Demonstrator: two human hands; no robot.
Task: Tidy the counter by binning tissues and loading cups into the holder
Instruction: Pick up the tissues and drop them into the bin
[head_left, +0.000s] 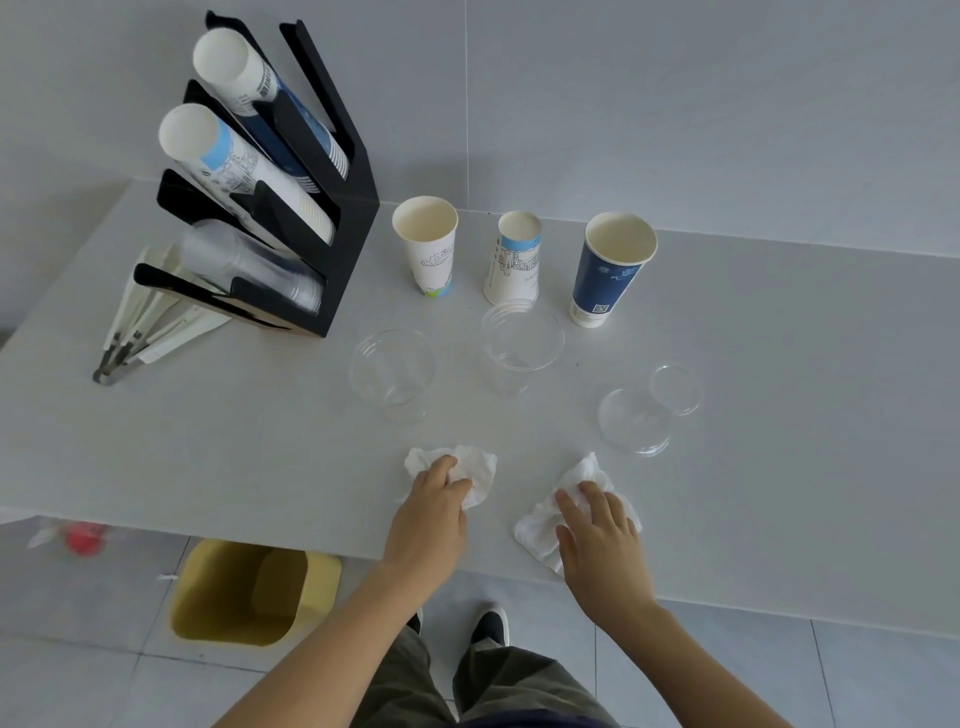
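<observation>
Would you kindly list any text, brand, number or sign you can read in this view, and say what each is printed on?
No text can be read for certain.
Blue paper cup: a QR-style square and small print, too blurred.
Inverted white cup: line drawing with tiny print, illegible.
White cup: outlined lettering, unreadable.
Stacked cups in the black holder: print too small.

Left hand (434, 512) curled, right hand (597, 540) flat

Paper-wrapped straws (156, 322) are fanned out at the left of the surface, beside the black rack; a red object (83, 538), blurred, is seen on the tiled floor (727, 670); dark shoes (488, 626) and olive trousers (509, 680) are visible below.
</observation>
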